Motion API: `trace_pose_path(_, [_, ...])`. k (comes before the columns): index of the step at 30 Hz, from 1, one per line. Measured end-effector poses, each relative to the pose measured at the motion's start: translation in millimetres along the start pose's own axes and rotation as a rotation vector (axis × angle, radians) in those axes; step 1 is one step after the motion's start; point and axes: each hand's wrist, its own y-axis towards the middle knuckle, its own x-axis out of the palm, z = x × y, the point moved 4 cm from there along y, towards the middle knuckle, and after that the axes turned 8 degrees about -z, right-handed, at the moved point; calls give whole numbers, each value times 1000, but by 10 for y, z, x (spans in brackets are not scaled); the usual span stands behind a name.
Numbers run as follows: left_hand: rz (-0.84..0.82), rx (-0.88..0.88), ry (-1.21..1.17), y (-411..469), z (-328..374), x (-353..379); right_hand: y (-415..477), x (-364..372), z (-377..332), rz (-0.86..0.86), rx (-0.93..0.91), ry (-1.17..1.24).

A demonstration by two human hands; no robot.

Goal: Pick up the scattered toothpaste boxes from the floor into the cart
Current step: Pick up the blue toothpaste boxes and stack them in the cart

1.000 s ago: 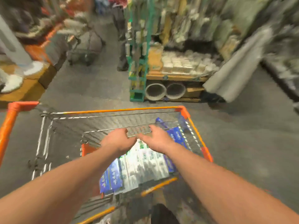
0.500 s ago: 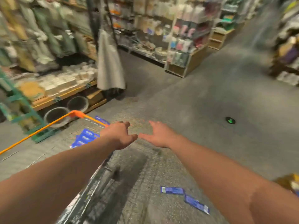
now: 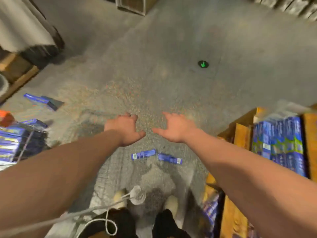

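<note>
Where the grey floor point(image 3: 171, 48) opens between the shelves, both arms reach forward, palms down, holding nothing. Left hand point(image 3: 124, 128): fingers loosely curled, thumb out toward the other hand. Right hand point(image 3: 176, 127): fingers relaxed and slightly spread. The thumbs nearly meet but do not touch.

Two blue toothpaste boxes point(image 3: 143, 154) lie flat on the floor, end to end and almost touching — between the hands and the person's pale shoes point(image 3: 171, 201).

The cart point(image 3: 6, 117) sits at the far left edge, only an orange corner and some wire showing, with blue cartons point(image 3: 10, 143) piled inside. Another blue box point(image 3: 42, 101) shows beyond that corner; whether it is on the floor or in the cart I cannot tell.

At right, a wooden shelf point(image 3: 241, 133) holds upright blue packs point(image 3: 281, 143). A small green marker point(image 3: 203, 64) lies on the floor well ahead. A white cord point(image 3: 106, 220) loops near the feet.
</note>
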Motion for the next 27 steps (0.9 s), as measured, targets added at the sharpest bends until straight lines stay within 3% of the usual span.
trace_pose_path(6, [-111,78,86,1147,298,1019,798,859,668,-18,61,39])
trace_pose_path(12, [-161,133,178,2308,328,2429,1900,2189,1176,-71,129,106])
trace_pose_path(21, [-221,108,213,3983,85,4688,3689,4435,1843,-88,118,111])
trace_pose_path(27, [-226,90,200,4733,-10,5767,4433,5409,2195,-127,86,21])
